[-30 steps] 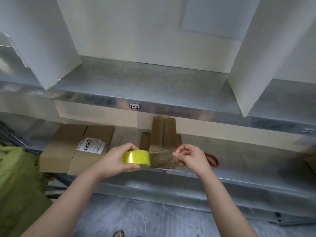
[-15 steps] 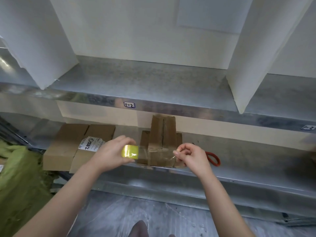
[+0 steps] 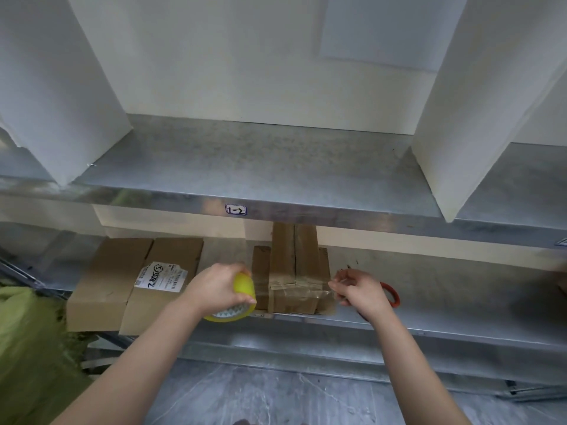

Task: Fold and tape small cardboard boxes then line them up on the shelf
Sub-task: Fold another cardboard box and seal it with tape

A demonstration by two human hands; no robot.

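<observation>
Matt brown cardboard box (image 3: 294, 271), glossy clear tape (image 3: 294, 294), dull galvanised metal shelf (image 3: 245, 167)

Galvanised metal shelving unit, two tiers in view. Upper shelf (image 3: 260, 161): mottled grey sheet metal, dull sheen, front lip carrying a small handwritten label (image 3: 235, 209) reading roughly "1-2". White upright dividers stand on it, one at left (image 3: 58, 96), one at right (image 3: 478, 118), splitting the tier into bays. Back wall (image 3: 239, 56) behind them is off-white, with a paler rectangular panel (image 3: 383, 29) upper right. Second small label (image 3: 562, 241) at the far right edge, text unreadable. Lower shelf (image 3: 460, 289): same metal, shadowed under the upper tier, cream backing strip behind. Floor (image 3: 276, 397): grey, marbled, pale veining. Light soft, diffuse, from above; source out of view.
</observation>
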